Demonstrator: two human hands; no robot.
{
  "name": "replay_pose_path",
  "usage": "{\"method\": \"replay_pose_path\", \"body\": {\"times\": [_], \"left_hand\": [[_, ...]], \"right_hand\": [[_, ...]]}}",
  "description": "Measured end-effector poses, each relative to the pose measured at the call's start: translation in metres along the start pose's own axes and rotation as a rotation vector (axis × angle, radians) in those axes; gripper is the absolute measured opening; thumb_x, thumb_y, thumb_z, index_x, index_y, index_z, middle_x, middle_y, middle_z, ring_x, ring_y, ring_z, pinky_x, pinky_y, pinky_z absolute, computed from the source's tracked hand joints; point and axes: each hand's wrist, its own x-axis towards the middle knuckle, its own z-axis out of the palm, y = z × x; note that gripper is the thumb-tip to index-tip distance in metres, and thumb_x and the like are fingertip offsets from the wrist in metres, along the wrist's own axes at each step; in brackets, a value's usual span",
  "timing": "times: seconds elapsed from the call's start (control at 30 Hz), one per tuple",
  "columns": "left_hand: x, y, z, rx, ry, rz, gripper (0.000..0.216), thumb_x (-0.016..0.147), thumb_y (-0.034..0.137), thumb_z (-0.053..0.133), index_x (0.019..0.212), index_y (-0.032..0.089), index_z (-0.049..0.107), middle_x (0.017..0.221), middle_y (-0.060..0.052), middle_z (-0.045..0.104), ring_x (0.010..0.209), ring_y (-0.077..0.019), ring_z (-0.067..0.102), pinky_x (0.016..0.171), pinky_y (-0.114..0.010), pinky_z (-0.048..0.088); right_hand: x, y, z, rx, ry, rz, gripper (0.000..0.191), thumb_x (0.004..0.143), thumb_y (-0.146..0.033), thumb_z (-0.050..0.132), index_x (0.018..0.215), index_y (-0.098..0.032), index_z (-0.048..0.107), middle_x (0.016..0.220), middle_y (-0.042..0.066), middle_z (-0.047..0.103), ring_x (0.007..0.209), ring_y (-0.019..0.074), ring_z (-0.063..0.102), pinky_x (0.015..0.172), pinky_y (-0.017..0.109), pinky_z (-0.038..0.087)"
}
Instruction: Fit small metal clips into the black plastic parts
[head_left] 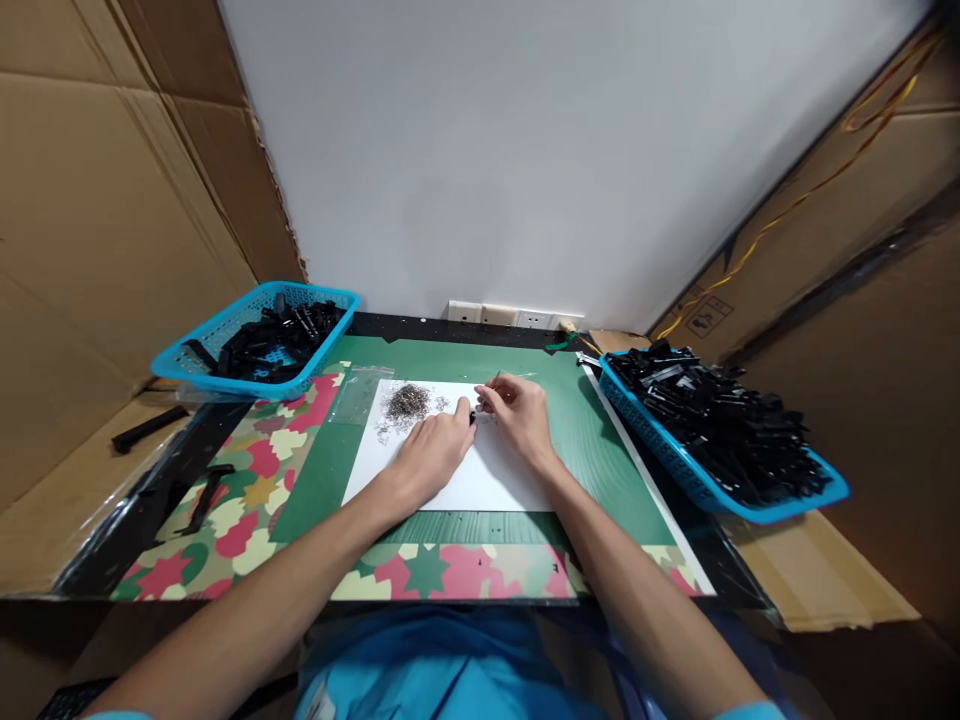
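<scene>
My left hand (pixel 435 445) rests over a white sheet (pixel 480 490), its fingers closed on a small black part (pixel 472 416) of which only the end shows. Close beside it, my right hand (pixel 523 412) is closed in a pinch. A thin thing seems to stick up from its fingertips, too small to name. Left of my hands, on the sheet, lies a dark brown pile of tiny metal-looking pieces (pixel 407 402), with some scattered around it.
A blue basket (pixel 322 375) of black parts stands back left; a fuller blue basket (pixel 675 455) stands right. A clear plastic bag (pixel 358 396) lies on the green mat (pixel 592 430). Loose black pieces (pixel 202 498) lie left. Sockets (pixel 499 315) line the wall; cardboard flanks both sides.
</scene>
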Motion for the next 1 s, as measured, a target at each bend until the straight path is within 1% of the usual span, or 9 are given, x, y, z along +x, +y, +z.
{"method": "replay_pose_path", "body": {"times": [0.17,0.37,0.53,0.67,0.8,0.9,0.93,1.0], "left_hand": [[0.000,-0.002,0.003,-0.038,0.021,0.016,0.031,0.114,0.036,0.039,0.132,0.016,0.053,0.092,-0.017,0.074,0.086,-0.0358,0.076,0.077,-0.038,0.049],[0.002,-0.005,0.007,-0.066,0.059,0.044,0.030,0.113,0.034,0.041,0.131,0.014,0.055,0.089,-0.018,0.073,0.081,-0.0374,0.074,0.071,-0.039,0.047],[0.005,-0.008,0.009,-0.071,0.065,0.031,0.032,0.112,0.034,0.042,0.133,0.013,0.056,0.089,-0.018,0.073,0.079,-0.0353,0.073,0.072,-0.038,0.047],[0.006,-0.011,0.010,-0.081,0.065,0.034,0.032,0.112,0.035,0.043,0.133,0.015,0.056,0.092,-0.017,0.074,0.082,-0.0353,0.074,0.072,-0.037,0.046],[0.006,-0.013,0.012,-0.114,0.085,0.032,0.027,0.112,0.035,0.044,0.127,0.018,0.057,0.089,-0.014,0.073,0.079,-0.0343,0.072,0.069,-0.036,0.043],[0.008,-0.016,0.012,-0.216,0.154,0.023,0.021,0.110,0.036,0.049,0.121,0.021,0.059,0.087,-0.011,0.072,0.079,-0.0319,0.071,0.068,-0.034,0.042],[0.010,-0.018,0.012,-0.265,0.204,0.018,0.020,0.109,0.037,0.052,0.120,0.022,0.060,0.089,-0.010,0.071,0.081,-0.0309,0.071,0.069,-0.034,0.043],[0.014,-0.022,0.009,-0.366,0.344,-0.005,0.018,0.107,0.037,0.057,0.117,0.023,0.061,0.094,-0.009,0.071,0.087,-0.0287,0.070,0.072,-0.033,0.044]], "right_hand": [[-0.001,0.002,0.006,-0.033,-0.007,-0.003,0.030,0.096,-0.046,0.074,0.081,-0.020,0.074,0.077,0.006,0.077,0.069,0.0217,0.071,0.067,0.031,0.054],[-0.002,0.005,0.009,-0.014,0.022,0.013,0.029,0.093,-0.044,0.075,0.078,-0.020,0.073,0.075,0.006,0.077,0.068,0.0219,0.071,0.066,0.032,0.054],[-0.004,0.005,0.010,-0.046,0.046,0.003,0.024,0.091,-0.040,0.076,0.078,-0.020,0.073,0.076,0.007,0.078,0.068,0.0218,0.071,0.066,0.032,0.053],[-0.007,0.004,0.013,-0.093,0.051,-0.022,0.021,0.091,-0.037,0.077,0.077,-0.021,0.072,0.077,0.006,0.078,0.070,0.0222,0.072,0.066,0.032,0.052],[-0.008,-0.001,0.015,-0.104,0.070,-0.034,0.021,0.092,-0.036,0.074,0.077,-0.022,0.070,0.077,0.005,0.077,0.069,0.0217,0.071,0.067,0.032,0.051],[-0.006,-0.008,0.010,-0.010,0.106,-0.045,0.022,0.097,-0.039,0.070,0.083,-0.022,0.069,0.080,0.005,0.078,0.072,0.0219,0.072,0.071,0.032,0.053],[-0.005,-0.010,0.007,0.013,0.134,-0.056,0.022,0.100,-0.040,0.067,0.087,-0.022,0.069,0.083,0.006,0.078,0.074,0.0221,0.073,0.073,0.032,0.054],[-0.003,-0.013,0.000,0.017,0.208,-0.082,0.022,0.103,-0.040,0.061,0.095,-0.022,0.070,0.086,0.006,0.078,0.078,0.0223,0.073,0.076,0.032,0.054]]}}
